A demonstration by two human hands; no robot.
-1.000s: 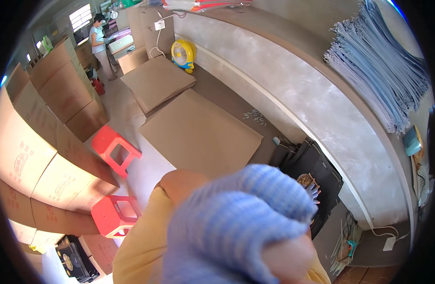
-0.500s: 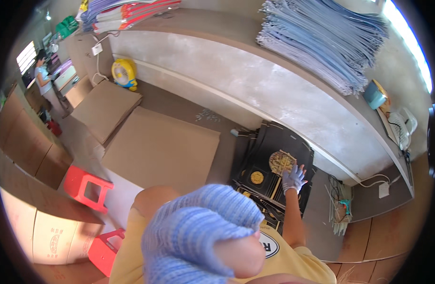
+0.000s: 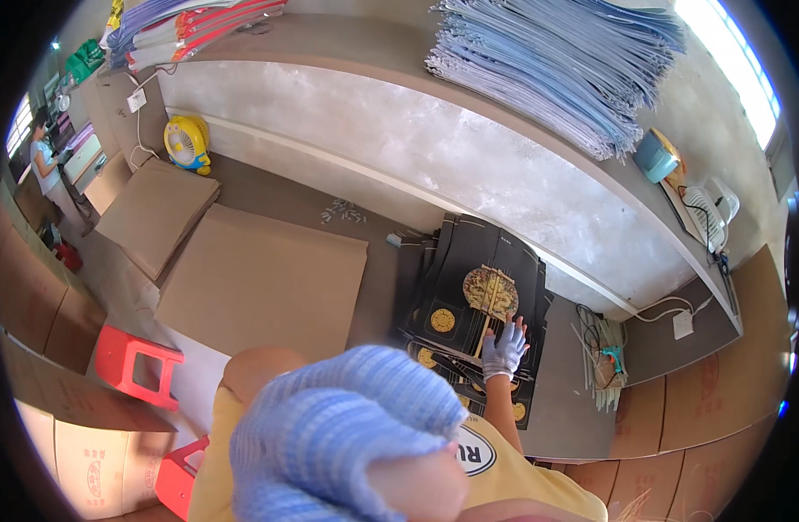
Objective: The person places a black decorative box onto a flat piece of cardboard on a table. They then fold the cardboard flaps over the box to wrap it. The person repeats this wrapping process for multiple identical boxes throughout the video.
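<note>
My left hand (image 3: 347, 426), in a blue-and-white striped knit glove with bare skin at the tip, is raised very close in front. Its fingers look curled; anything inside them is hidden. My right hand (image 3: 504, 351) wears a pale glove with bare fingertips. Fingers spread, it lies on the lower right part of a stack of flat black printed cardboard pieces (image 3: 513, 252). A round gold pattern (image 3: 491, 291) and a smaller gold disc show on the top piece. More black-and-gold pieces (image 3: 434, 358) lie nearer me, partly behind my arm.
Brown cardboard sheets (image 3: 265, 278) lie on the left of the table, beside a yellow-and-blue fan (image 3: 187, 143). Cables and pale sticks (image 3: 604, 357) lie at right. A shelf above carries piled bluish sheets (image 3: 547, 74). Red stools (image 3: 138, 365) and a person (image 3: 56, 178) are at left.
The view has shifted, so the surroundings appear further left. My right hand has slid nearer me from the round gold pattern, uncovering it. My left hand stays raised.
</note>
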